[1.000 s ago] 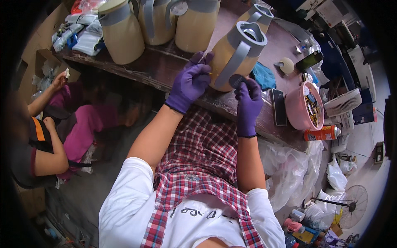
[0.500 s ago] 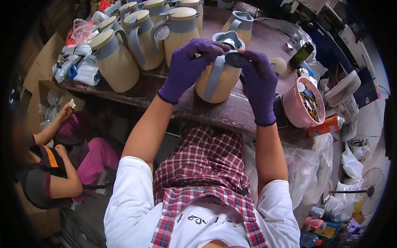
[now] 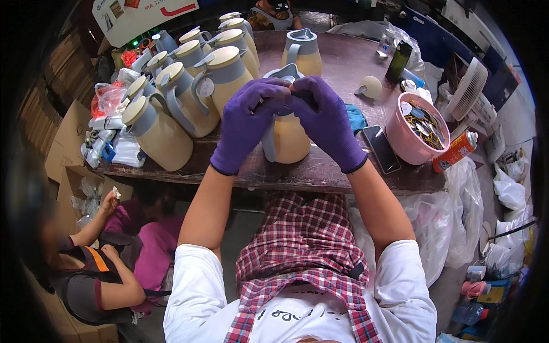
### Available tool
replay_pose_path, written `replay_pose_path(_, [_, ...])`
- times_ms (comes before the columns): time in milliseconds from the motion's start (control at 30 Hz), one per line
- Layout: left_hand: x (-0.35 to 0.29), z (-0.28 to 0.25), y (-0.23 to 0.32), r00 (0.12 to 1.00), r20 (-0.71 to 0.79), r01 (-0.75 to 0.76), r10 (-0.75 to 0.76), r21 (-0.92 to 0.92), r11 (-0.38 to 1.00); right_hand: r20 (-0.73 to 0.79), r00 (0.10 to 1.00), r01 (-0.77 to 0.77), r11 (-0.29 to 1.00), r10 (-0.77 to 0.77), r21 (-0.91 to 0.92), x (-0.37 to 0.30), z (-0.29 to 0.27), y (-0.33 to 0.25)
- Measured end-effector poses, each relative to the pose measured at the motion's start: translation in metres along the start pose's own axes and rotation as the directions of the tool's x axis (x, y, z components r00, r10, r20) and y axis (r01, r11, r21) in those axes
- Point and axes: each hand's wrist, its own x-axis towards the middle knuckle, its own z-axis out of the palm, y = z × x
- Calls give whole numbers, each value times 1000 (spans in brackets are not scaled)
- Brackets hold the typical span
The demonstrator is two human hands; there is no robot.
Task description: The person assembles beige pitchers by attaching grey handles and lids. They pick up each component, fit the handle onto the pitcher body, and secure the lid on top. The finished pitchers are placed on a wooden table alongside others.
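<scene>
Both hands wear purple gloves and meet above a beige jug (image 3: 290,140) with a grey collar and grey handle, standing lidless near the table's front. My left hand (image 3: 246,117) is closed, its fingertips pinched at the jug's mouth above the handle. Against it, my right hand (image 3: 327,123) is also pinched shut, its fingers bent over the rim. The gloves hide what lies between the fingertips. Farther back stands another lidless jug (image 3: 302,56). A beige lid (image 3: 370,87) lies on its side to the right.
Several lidded jugs (image 3: 159,140) crowd the left, one with a round tag (image 3: 206,87). At right are a pink bucket (image 3: 400,128) of corded round tags, a phone (image 3: 381,150), an orange spray can (image 3: 454,153) and a fan (image 3: 468,91). A person (image 3: 103,268) sits at lower left.
My hands have come together over the jug's mouth. The dark round tag that showed in my right fingers is now out of sight. The view has shifted, showing more of the table's far side.
</scene>
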Motion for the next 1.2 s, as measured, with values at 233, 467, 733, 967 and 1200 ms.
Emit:
replay_pose_path(233, [-6,-13,0,969,-43,232,-243,-172,957,-90,996,13,1000,-14,-9,2,1,6])
replay_pose_path(467, [2,-2,6,1000,-24,10,-4,260,966,-35,994,105,994,-105,-18,2,2,10])
replay_pose_path(733, [11,-8,5,993,112,-45,26,166,985,-62,989,136,990,-134,30,2,-1,10])
replay_pose_path(967, [10,-20,5,964,237,139,-118,-78,987,81,954,301,918,-290,-260,17,-3,17])
replay_pose_path(1200, [6,-30,-5,932,289,312,-221,-325,893,283,917,286,958,-281,26,33,-3,40])
